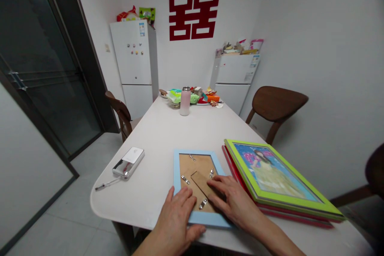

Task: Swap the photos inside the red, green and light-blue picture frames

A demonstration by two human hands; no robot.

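Note:
A light-blue picture frame [210, 219] lies face down on the white table, showing its brown backing board [196, 164]. Several small metal clips sit around the board, and a stand flap is cut into its middle. My left hand [175, 218] rests over the frame's lower left side, fingers stretched out flat and thumb near the bottom edge. Across the right side of the board lies my right hand [232, 200], its fingers extended on the flap area near a clip. Neither hand grips anything. Part of the frame's right edge is hidden under my right hand.
Right of the frame, a green-framed picture [270, 168] lies on a red frame [232, 164]. A white device with a cable [129, 164] is at the left. Farther back stand a pink bottle [185, 102] and colourful packages [213, 99]. Chairs [274, 104] flank the table [150, 200].

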